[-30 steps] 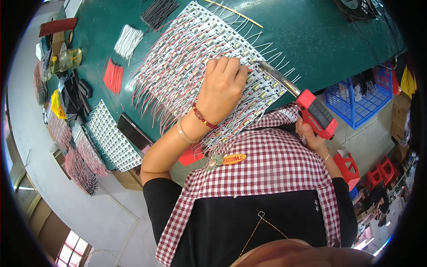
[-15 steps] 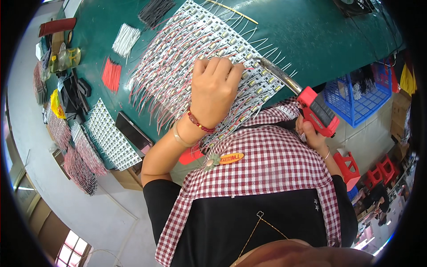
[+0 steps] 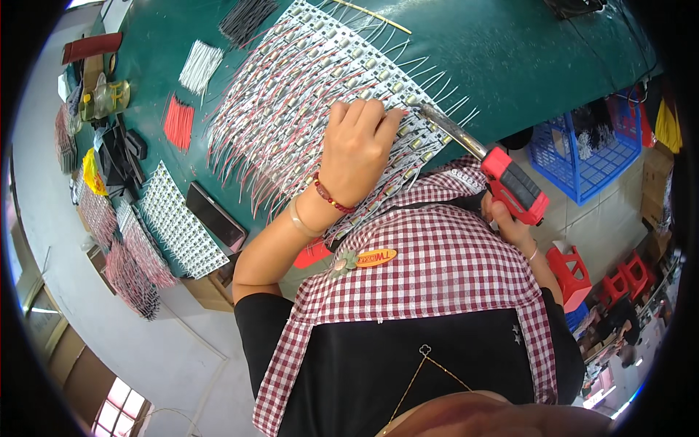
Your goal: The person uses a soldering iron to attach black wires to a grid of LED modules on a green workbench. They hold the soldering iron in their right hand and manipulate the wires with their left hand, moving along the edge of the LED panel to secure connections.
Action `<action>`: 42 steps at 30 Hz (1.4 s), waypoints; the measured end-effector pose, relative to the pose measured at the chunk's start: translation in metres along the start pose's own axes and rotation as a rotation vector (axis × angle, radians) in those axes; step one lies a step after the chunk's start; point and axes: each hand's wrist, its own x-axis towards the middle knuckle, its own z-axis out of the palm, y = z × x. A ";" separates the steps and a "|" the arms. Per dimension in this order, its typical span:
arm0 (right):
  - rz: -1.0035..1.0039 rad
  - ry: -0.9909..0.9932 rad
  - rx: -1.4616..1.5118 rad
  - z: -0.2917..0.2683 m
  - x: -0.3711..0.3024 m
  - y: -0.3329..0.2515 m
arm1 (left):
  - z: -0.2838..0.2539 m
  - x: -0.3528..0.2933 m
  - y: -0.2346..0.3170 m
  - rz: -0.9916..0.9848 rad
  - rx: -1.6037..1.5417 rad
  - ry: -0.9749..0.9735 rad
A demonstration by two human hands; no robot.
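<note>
My left hand [image 3: 358, 149] is closed over a large panel of small white circuit boards [image 3: 397, 86], fingertips together. A short bit of red wire [image 3: 403, 112] shows at its fingertips; the rest is hidden by the hand. Rows of red and white wires [image 3: 255, 124] stick out from the panel. My right hand [image 3: 510, 221], at the table's near edge, is wrapped round the grip of a red and black soldering gun [image 3: 515, 186]. Its metal tip points left to the boards, close beside my left fingertips; whether it touches a board I cannot tell.
On the green table [image 3: 510, 65] lie bundles of red wires [image 3: 178, 124], white wires [image 3: 201, 67] and black wires [image 3: 247, 22]. A phone [image 3: 216, 216] and another board panel [image 3: 182, 222] lie at left. A blue crate [image 3: 582, 156] and red stools [image 3: 568, 277] stand right.
The panel has shifted slightly to the left. The soldering gun and its tip have moved a little left too, while my left hand has moved slightly right and stays closed.
</note>
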 end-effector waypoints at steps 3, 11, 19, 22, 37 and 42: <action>-0.004 0.033 -0.017 0.003 0.000 0.003 | 0.003 -0.003 -0.001 -0.005 -0.006 0.012; -0.068 0.046 -0.162 0.000 0.009 0.007 | 0.004 -0.003 0.001 -0.023 -0.010 0.008; -0.080 0.070 -0.144 -0.002 0.005 0.007 | 0.001 0.000 0.001 0.017 0.038 -0.035; -0.054 0.070 -0.089 -0.001 0.006 0.003 | -0.001 0.001 0.002 0.014 0.078 -0.048; -0.038 0.054 -0.024 -0.004 -0.003 0.003 | -0.001 0.002 0.012 0.029 0.106 0.039; -0.022 0.037 -0.061 -0.009 -0.011 0.015 | 0.003 -0.004 0.018 0.044 0.037 -0.089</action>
